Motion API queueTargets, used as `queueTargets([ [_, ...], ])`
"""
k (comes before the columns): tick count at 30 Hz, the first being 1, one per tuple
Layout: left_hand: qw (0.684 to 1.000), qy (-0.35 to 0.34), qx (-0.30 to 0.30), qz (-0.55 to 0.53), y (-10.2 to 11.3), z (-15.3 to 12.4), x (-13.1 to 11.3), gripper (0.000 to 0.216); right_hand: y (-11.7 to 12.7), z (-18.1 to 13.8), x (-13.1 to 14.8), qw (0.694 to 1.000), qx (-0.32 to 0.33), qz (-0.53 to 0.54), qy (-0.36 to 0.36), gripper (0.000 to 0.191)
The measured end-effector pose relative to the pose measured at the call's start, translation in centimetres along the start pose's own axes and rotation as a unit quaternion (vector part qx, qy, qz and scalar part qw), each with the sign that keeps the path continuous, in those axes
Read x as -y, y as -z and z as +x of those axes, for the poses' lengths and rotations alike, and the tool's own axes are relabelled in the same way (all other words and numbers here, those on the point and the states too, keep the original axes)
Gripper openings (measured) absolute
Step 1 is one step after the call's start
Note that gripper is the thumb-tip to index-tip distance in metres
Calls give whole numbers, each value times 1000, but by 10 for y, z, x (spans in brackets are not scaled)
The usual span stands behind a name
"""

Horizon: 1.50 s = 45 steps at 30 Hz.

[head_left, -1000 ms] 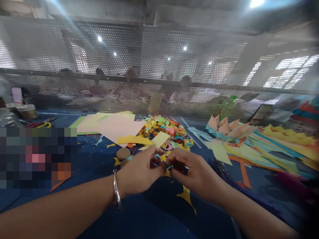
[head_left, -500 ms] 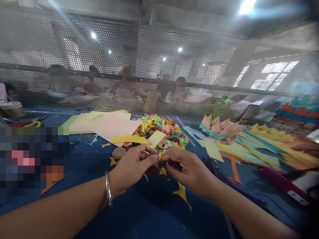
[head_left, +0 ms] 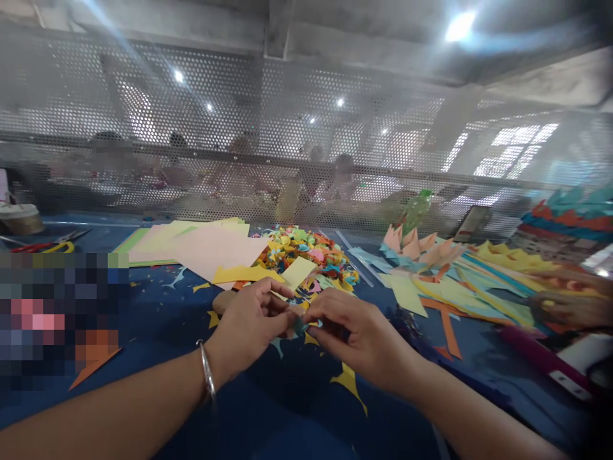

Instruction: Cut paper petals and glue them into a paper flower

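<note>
In the head view, my left hand (head_left: pixel 253 319), with a silver bangle at its wrist, pinches a small pale blue paper piece (head_left: pixel 299 326). My right hand (head_left: pixel 357 335) closes its fingertips on the same piece from the other side. Fingers hide much of its shape. Just beyond my hands lies a heap of small colourful paper pieces (head_left: pixel 309 250), with a pale yellow paper rectangle (head_left: pixel 297 273) at its near edge. A round brown disc (head_left: pixel 222 301) is partly covered by my left hand. Below my right hand, a yellow paper scrap (head_left: pixel 349 384) rests on the blue tabletop.
Large pastel sheets (head_left: pixel 215 243) lie left of the heap. Scissors (head_left: pixel 48 246) sit at far left. Folded peach paper points (head_left: pixel 416 243) and paper strips (head_left: pixel 450 287) spread over the right, where another person's hand (head_left: pixel 558 310) rests. A perforated metal screen (head_left: pixel 215 160) stands behind.
The blue piece shows more clearly between my fingertips, and my left hand covers more of the brown disc. Another person's hand at the right has come further into view. The camera view shifted slightly.
</note>
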<state>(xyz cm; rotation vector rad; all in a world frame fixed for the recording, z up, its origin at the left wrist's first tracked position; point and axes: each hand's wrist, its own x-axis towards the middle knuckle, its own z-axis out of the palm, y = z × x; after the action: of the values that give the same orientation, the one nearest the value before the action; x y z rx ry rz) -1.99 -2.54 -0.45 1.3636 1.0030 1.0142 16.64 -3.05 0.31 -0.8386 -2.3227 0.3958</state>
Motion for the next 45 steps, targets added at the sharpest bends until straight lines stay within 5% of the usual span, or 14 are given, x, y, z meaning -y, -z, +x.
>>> queueTargets([
  [8, 992, 30, -86, -89, -10, -7, -1, 31, -1, -2, 2, 999, -43, -20, -20, 10],
  [18, 981, 42, -93, -168, -22, -15, -1, 29, -5, 1, 1, 999, -34, -31, 10, 11],
  [28, 995, -35, -88, -35, -13, -8, 2, 19, -3, -1, 0, 993, -91, 14, -70, 10],
  [34, 991, -113, -62, 37, -15, -13, 5, 15, -4, 1, 0, 992, -62, 33, -103, 13],
  [41, 993, 25, -46, -105, -18, -13, 6, 43, -4, 0, -2, 993, -60, 16, -96, 14],
  [45, 990, 33, -61, -127, -19, -12, 6, 44, -4, 1, -2, 994, -56, 7, -89, 14],
])
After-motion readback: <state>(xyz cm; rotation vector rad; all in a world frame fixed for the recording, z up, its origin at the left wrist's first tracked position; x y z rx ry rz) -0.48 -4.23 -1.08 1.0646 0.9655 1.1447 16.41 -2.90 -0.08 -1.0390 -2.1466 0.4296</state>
